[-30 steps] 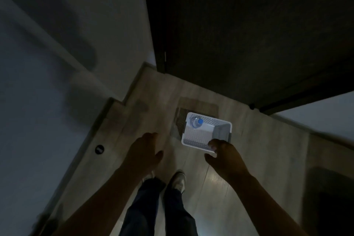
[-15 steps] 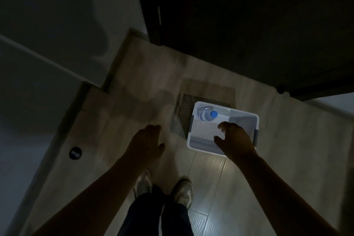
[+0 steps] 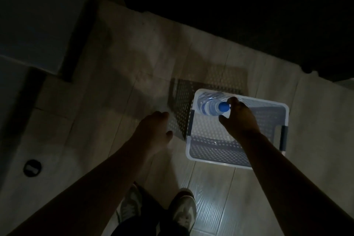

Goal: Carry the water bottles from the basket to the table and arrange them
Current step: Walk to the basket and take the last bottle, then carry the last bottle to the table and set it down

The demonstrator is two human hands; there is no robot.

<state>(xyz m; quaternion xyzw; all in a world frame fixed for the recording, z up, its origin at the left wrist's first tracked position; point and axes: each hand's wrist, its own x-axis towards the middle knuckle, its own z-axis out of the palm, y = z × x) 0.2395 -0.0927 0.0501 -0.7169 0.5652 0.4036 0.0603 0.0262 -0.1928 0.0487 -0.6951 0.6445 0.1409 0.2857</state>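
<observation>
A white plastic basket (image 3: 237, 161), rectangular with perforated walls and base and a dark grip on each short side, stands upright on the floor. One water bottle (image 3: 207, 108) is in it, in the far left corner. The bottle is clear plastic with ribbed sides and a blue cap, and it leans with its base against the far wall and its cap tilted up toward the basket's middle. The fingers of the right hand (image 3: 240, 119) curve around the cap from above and below. Whether they grip it cannot be told in the dim light.
</observation>
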